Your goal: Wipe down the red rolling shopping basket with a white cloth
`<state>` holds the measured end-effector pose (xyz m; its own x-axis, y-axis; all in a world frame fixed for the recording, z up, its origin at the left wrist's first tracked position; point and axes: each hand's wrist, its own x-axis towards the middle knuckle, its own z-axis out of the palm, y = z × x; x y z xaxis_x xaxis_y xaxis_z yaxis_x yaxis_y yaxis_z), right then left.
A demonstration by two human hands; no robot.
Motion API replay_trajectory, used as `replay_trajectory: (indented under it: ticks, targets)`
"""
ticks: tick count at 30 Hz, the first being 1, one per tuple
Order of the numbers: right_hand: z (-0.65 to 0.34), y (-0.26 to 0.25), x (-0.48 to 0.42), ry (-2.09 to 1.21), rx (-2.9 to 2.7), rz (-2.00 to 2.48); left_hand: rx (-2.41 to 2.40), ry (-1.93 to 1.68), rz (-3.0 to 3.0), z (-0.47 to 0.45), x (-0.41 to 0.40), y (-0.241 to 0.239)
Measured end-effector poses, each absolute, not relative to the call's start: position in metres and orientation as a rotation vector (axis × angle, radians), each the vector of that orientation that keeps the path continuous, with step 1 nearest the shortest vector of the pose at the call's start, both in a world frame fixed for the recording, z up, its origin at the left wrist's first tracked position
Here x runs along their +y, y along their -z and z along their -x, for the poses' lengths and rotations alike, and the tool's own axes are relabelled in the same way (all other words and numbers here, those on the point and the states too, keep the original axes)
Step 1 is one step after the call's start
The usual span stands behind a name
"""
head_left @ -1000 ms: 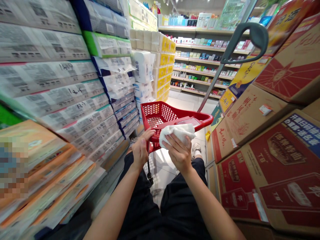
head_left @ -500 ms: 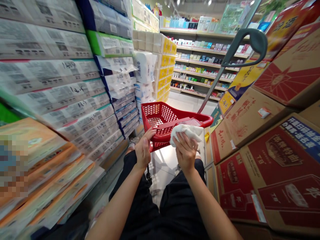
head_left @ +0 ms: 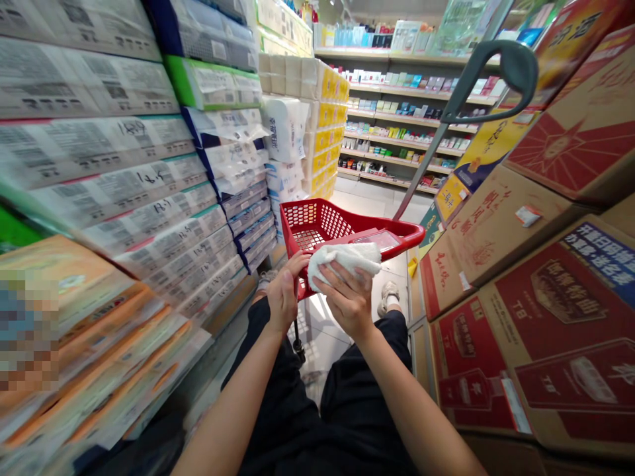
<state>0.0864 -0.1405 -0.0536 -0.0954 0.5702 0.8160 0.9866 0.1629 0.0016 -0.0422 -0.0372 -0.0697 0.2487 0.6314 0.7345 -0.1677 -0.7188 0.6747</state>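
- Nearest, the person's dark-trousered legs (head_left: 367, 390) stood apart, with pale floor tiles (head_left: 325, 324) between them.
- The left hand (head_left: 284, 291) had its fingertips on the near left rim of the red basket (head_left: 367, 222); whether it clasped the rim, I could not tell.
- The right hand (head_left: 347, 297) grasped a bunched white cloth (head_left: 342, 260), fingers spread across it, against the basket's near end.
- The basket lay ahead of the knees, its perforated inside showing; a grey loop handle (head_left: 522, 73) on a metal pole (head_left: 421, 168) rose at its right.
- Wrapped packs (head_left: 104, 145) were stacked to the left, red-and-brown cartons (head_left: 540, 317) to the right.
- Farthest, shelves (head_left: 397, 121) held rows of small boxes and bottles.
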Motion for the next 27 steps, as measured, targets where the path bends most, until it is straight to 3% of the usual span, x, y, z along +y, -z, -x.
replay_trajectory:
  ticks: [9, 21, 27]
  targets:
    - [-0.155, 0.056, -0.160, 0.819, -1.544, 1.587, 0.438, -1.570, -1.820, 0.037, -0.037, 0.069]
    - [-0.073, 0.055, -0.136, 0.685, -1.660, 1.490, 0.490, -1.591, -1.799, 0.036, -0.040, 0.069]
    - [-0.100, 0.048, -0.143, 0.678, -1.743, 1.447, 0.446, -1.599, -1.803, 0.040, -0.035, 0.070]
